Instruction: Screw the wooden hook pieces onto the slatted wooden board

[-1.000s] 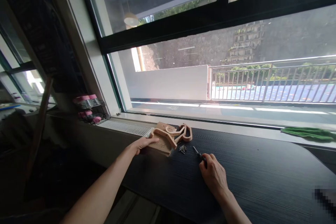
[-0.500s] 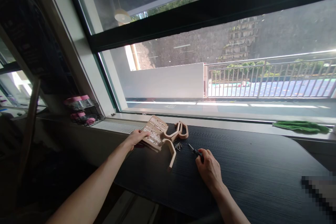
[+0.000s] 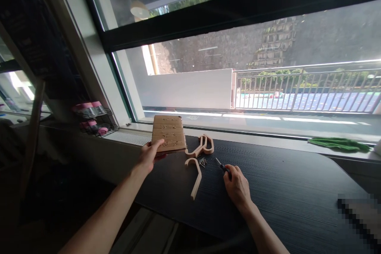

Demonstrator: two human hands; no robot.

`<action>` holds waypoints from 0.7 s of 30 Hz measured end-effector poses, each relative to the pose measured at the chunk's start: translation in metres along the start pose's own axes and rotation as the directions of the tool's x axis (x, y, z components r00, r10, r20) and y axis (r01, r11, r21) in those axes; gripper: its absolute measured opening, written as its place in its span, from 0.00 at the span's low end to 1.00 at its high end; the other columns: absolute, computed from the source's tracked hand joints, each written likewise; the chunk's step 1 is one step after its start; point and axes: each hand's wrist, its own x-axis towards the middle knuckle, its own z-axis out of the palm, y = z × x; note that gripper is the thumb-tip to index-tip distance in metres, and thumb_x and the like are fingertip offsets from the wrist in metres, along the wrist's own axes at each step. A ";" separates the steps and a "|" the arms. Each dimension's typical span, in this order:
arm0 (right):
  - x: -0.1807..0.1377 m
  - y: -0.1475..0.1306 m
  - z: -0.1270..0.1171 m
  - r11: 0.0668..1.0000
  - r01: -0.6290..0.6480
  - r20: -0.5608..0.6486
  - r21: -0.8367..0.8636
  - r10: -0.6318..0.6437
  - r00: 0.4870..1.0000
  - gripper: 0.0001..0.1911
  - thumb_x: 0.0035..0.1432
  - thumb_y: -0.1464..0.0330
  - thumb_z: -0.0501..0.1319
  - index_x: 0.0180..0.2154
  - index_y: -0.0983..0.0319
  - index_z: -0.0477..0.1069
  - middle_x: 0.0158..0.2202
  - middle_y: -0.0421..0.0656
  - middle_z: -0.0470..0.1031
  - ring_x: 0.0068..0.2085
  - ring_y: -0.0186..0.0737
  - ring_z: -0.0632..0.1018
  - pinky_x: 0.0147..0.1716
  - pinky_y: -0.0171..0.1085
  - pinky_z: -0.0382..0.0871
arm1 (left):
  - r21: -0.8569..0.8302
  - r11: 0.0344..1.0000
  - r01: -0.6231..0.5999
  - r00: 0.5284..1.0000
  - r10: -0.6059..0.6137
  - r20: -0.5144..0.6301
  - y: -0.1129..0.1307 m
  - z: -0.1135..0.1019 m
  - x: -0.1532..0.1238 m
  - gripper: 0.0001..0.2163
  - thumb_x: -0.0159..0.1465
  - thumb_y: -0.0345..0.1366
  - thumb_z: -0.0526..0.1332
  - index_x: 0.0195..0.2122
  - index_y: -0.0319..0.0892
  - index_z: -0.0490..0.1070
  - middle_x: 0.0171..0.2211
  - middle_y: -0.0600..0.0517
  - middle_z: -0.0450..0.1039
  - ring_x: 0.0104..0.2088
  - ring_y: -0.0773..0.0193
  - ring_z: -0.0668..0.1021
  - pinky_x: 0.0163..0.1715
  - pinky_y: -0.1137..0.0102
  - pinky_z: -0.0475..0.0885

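Observation:
My left hand [image 3: 150,154] grips the lower edge of a flat wooden board [image 3: 168,133] and holds it tilted up above the left end of the black table [image 3: 297,190]. Its face shows rows of small holes. My right hand [image 3: 237,185] rests on the table, closed on a small dark screwdriver [image 3: 222,165] whose tip points toward several loose screws [image 3: 203,161]. A curved wooden hook piece [image 3: 195,174] lies flat just left of that hand. Two more curved wooden pieces [image 3: 203,145] lie together behind the screws.
A green cloth [image 3: 339,144] lies on the windowsill at the right. A black wire rack with pink-lidded containers [image 3: 92,121] stands at the left by the window frame. A vent grille [image 3: 131,138] runs along the sill. The table's near edge drops off at the bottom left.
My left hand lifted the wooden board off the table and turned it upright. The curved pieces that lay on it slid off, and one now lies alone on the table. My right hand stayed put.

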 end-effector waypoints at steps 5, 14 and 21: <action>0.022 0.035 -0.031 0.994 -0.078 -0.003 -0.078 0.078 0.997 0.16 0.59 0.69 0.47 0.46 0.61 0.66 0.42 0.44 0.69 0.40 0.37 0.72 0.39 0.33 0.61 | -0.350 0.896 0.273 0.879 -0.085 0.468 0.000 0.077 -0.077 0.20 0.50 0.40 0.65 0.42 0.40 0.66 0.37 0.48 0.74 0.34 0.57 0.78 0.30 0.62 0.76; 0.026 0.110 -0.089 0.839 -0.193 -0.185 -0.508 0.113 0.976 0.15 0.61 0.68 0.46 0.44 0.61 0.67 0.38 0.46 0.69 0.36 0.40 0.71 0.36 0.37 0.58 | -0.408 0.871 0.275 0.724 0.092 0.684 -0.021 0.182 -0.133 0.19 0.52 0.37 0.64 0.45 0.44 0.67 0.47 0.48 0.71 0.49 0.55 0.72 0.45 0.63 0.70; 0.023 0.128 -0.086 0.860 -0.215 -0.128 -0.462 0.175 0.976 0.15 0.58 0.68 0.50 0.45 0.60 0.68 0.39 0.46 0.70 0.40 0.42 0.69 0.41 0.38 0.58 | -0.414 0.812 0.411 0.658 0.050 0.752 -0.033 0.180 -0.137 0.20 0.54 0.35 0.62 0.49 0.43 0.65 0.48 0.47 0.70 0.47 0.54 0.73 0.46 0.63 0.69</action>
